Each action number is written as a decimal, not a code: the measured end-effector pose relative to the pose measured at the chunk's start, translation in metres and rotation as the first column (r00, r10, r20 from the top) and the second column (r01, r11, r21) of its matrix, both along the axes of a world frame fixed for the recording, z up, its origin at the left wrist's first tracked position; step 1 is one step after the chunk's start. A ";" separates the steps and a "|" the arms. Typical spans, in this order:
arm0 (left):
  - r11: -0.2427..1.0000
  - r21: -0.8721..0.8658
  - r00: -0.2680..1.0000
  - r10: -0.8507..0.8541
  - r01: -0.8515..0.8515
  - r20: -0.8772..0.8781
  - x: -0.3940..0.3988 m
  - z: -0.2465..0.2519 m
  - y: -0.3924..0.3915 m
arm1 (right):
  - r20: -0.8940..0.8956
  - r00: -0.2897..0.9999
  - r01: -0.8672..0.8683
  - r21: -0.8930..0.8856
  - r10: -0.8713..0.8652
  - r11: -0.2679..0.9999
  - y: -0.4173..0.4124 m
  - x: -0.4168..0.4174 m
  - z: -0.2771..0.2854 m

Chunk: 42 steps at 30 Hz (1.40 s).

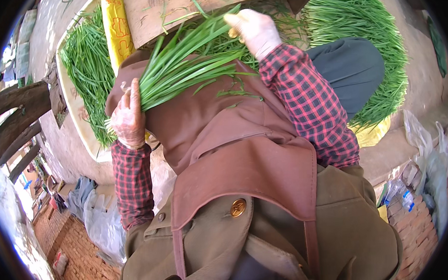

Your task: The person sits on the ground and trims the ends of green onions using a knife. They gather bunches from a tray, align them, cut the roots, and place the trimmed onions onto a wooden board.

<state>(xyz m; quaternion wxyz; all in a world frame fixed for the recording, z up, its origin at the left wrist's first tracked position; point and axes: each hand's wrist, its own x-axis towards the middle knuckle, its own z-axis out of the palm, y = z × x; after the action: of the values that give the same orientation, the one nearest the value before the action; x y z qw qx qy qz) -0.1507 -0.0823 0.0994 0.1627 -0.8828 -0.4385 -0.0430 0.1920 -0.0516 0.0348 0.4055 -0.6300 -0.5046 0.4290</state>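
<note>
A bunch of long green leaves [182, 73], which look like Chinese chives, lies slantwise above my lap on a brown apron [223, 117]. My left hand [129, 116] grips its pale stem end, with the stems poking out below the palm. My right hand [254, 30], in a thin pale glove with yellowish fingertips, is at the leaf tips on the far side; the fingers are curled and some leaves reach them. Short leaf scraps lie on the apron. Loose leaves [219, 45] are heaped beyond my lap, under the edge of a wooden board [209, 0].
At left, a pale tray [72, 110] holds a dense pile of chives [87, 71] beside a yellow printed strip [118, 31]. At right, a larger pile [358, 22] rests on yellow sheeting [373, 134], near my knee. Clear plastic bags [105, 222] lie on the brick floor [85, 278].
</note>
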 end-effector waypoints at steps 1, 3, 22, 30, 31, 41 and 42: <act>1.000 -0.010 1.000 -0.027 0.027 -0.006 0.005 0.002 0.001 | -0.121 0.987 0.098 -0.061 -0.105 0.993 0.001 -0.001 -0.001; 0.999 -0.018 0.999 -0.038 0.039 0.035 0.013 0.003 0.005 | 0.130 0.979 0.143 0.114 -0.157 0.983 0.006 0.026 -0.022; 0.928 -0.369 0.700 0.226 0.057 0.677 0.152 0.038 0.051 | -0.386 0.891 -0.257 0.010 0.241 0.966 -0.018 -0.031 0.074; 0.923 -0.256 0.732 -0.039 0.287 0.680 0.205 0.064 0.048 | -0.892 0.406 0.463 0.012 -0.200 0.886 0.001 -0.039 0.110; 0.879 -0.372 0.751 0.025 0.298 0.660 0.206 0.067 0.055 | -0.904 0.369 0.503 -0.004 -0.218 0.864 0.002 -0.032 0.117; 0.805 -0.304 0.404 0.089 0.510 0.911 0.225 0.116 0.077 | -0.941 0.322 0.886 0.261 -0.102 0.384 -0.038 0.170 0.179; 0.803 -0.343 0.401 0.144 0.487 0.905 0.209 0.102 0.085 | -0.921 0.369 0.855 0.284 -0.124 0.434 -0.043 0.198 0.161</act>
<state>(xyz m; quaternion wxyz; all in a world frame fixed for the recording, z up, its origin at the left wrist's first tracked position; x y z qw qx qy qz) 0.0578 0.0023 0.2018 -0.3719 -0.7645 -0.3469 -0.3961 0.3899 -0.0945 0.1962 0.9208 -0.2671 -0.1430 0.2458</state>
